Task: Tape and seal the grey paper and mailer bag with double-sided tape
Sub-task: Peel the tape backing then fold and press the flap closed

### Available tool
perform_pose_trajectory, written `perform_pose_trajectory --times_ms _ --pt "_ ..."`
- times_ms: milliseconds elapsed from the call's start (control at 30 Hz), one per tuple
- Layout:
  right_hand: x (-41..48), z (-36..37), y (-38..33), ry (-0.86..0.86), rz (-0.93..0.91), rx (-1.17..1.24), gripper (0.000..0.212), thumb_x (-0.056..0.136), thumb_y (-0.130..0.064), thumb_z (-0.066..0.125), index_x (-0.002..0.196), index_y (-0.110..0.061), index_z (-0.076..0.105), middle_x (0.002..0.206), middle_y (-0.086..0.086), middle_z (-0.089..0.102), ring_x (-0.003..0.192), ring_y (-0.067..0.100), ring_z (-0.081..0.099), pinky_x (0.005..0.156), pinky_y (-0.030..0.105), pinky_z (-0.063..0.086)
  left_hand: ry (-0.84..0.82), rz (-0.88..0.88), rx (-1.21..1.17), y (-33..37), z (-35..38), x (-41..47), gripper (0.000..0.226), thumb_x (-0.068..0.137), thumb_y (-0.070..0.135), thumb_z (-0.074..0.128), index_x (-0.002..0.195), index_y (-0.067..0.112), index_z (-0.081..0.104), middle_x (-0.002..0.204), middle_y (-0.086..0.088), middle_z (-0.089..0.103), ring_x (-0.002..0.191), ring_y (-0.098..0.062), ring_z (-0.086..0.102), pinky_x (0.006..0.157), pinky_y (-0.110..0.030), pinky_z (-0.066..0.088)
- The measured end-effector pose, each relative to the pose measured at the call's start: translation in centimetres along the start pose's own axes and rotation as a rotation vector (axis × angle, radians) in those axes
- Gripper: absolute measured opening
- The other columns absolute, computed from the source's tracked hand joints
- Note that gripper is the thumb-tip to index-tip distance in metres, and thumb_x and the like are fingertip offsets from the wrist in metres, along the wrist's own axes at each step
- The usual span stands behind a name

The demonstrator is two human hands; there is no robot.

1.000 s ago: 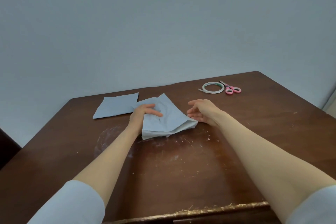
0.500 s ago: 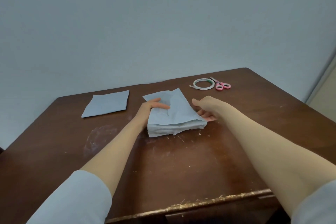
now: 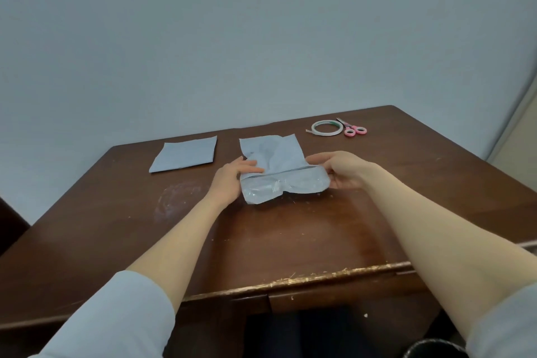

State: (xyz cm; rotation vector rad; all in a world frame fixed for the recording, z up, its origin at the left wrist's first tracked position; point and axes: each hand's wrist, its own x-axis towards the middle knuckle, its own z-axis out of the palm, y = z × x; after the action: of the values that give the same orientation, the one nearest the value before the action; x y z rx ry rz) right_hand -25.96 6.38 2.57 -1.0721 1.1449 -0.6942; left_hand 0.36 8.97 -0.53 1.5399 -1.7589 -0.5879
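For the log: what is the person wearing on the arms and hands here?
Left hand and right hand are bare: no gloves, rings or watch show. Forearms are uncovered. The left sleeve and right sleeve are pale grey-blue, plain and loose, ending near the elbows.

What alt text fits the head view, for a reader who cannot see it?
The left hand and right hand grip the two sides of a grey mailer bag at a brown table. A grey paper lies left; a tape roll and pink scissors lie far right.
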Motion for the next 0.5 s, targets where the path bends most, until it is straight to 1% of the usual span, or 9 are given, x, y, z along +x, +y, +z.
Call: perform_pose_trajectory --times_ms 67,133,200,267,333,367,400,467,500 --pt "0.1 0.3 0.5 0.004 -0.062 -0.076 0.052 0.088 0.016 0.035 0.131 -0.007 0.053 0.119 0.011 0.065 0.095 0.018 0.065 0.069 0.025 0.058 -0.032 -0.062 -0.083 0.6 -0.2 0.0 0.027 0.089 0.003 0.062 0.112 0.013 0.071 0.143 -0.009 0.048 0.14 -0.018 0.032 0.115 -0.028 0.024" --pt "0.5 0.7 0.9 0.055 -0.189 -0.186 0.051 0.086 0.016 0.041 0.13 -0.006 0.054 0.108 0.011 0.067 0.087 0.019 0.065 0.062 0.022 0.056 -0.012 -0.097 -0.167 0.7 -0.5 0.1 0.028 0.089 0.002 0.06 0.112 0.013 0.071 0.149 -0.012 0.039 0.14 -0.022 0.034 0.116 -0.038 0.029" --pt "1.0 1.0 1.2 0.113 -0.303 -0.34 0.049 0.085 0.012 0.05 0.128 -0.01 0.056 0.095 0.01 0.064 0.075 0.018 0.063 0.058 0.018 0.054 -0.022 -0.122 -0.155 0.2 -0.8 0.6 0.037 0.089 -0.006 0.055 0.115 0.018 0.069 0.149 -0.014 0.039 0.137 -0.026 0.038 0.114 -0.038 0.032" --pt "1.7 1.1 1.4 0.175 -0.383 -0.544 0.055 0.081 0.012 0.05 0.125 -0.018 0.061 0.084 0.006 0.056 0.068 0.016 0.055 0.058 0.017 0.051 -0.01 -0.148 -0.136 -0.1 -1.2 1.2 0.043 0.087 -0.013 0.053 0.117 0.014 0.067 0.146 -0.013 0.043 0.135 -0.029 0.041 0.111 -0.035 0.034" --pt "2.3 1.2 1.6 0.234 -0.442 -0.738 0.063 0.076 0.012 0.043 0.119 -0.028 0.065 0.086 0.003 0.052 0.076 0.018 0.054 0.069 0.022 0.049 -0.004 -0.212 -0.308 0.2 -1.3 1.3 0.028 0.085 -0.004 0.061 0.101 0.014 0.075 0.15 -0.006 0.036 0.134 -0.026 0.041 0.106 -0.036 0.04" --pt "2.6 1.4 1.6 0.266 -0.464 -0.804 0.066 0.075 0.013 0.039 0.116 -0.03 0.067 0.091 0.001 0.051 0.083 0.018 0.053 0.077 0.025 0.048 -0.009 -0.199 -0.252 0.4 -1.3 1.2 0.021 0.084 0.001 0.064 0.092 0.015 0.078 0.151 -0.002 0.034 0.135 -0.022 0.039 0.103 -0.034 0.041" --pt "2.8 1.6 1.5 0.294 -0.485 -0.828 0.067 0.074 0.014 0.036 0.113 -0.03 0.069 0.096 0.0 0.049 0.089 0.017 0.052 0.083 0.026 0.046 -0.015 -0.176 -0.271 0.6 -1.4 1.2 0.018 0.083 0.004 0.065 0.089 0.015 0.078 0.15 -0.001 0.035 0.136 -0.019 0.036 0.1 -0.031 0.039" --pt "3.1 2.0 1.2 0.314 -0.523 -0.808 0.065 0.075 0.016 0.034 0.111 -0.023 0.072 0.106 -0.003 0.048 0.095 0.015 0.05 0.089 0.025 0.044 -0.027 -0.131 -0.212 0.5 -1.2 1.3 0.018 0.085 0.006 0.064 0.095 0.015 0.077 0.148 -0.002 0.039 0.137 -0.016 0.033 0.098 -0.026 0.033" --pt "3.3 2.2 0.9 0.306 -0.535 -0.794 0.061 0.077 0.017 0.036 0.11 -0.018 0.073 0.111 -0.003 0.049 0.097 0.015 0.051 0.089 0.024 0.043 -0.004 -0.113 -0.165 0.5 -1.3 1.4 0.02 0.085 0.006 0.065 0.101 0.014 0.075 0.148 -0.002 0.038 0.135 -0.018 0.037 0.097 -0.025 0.035"
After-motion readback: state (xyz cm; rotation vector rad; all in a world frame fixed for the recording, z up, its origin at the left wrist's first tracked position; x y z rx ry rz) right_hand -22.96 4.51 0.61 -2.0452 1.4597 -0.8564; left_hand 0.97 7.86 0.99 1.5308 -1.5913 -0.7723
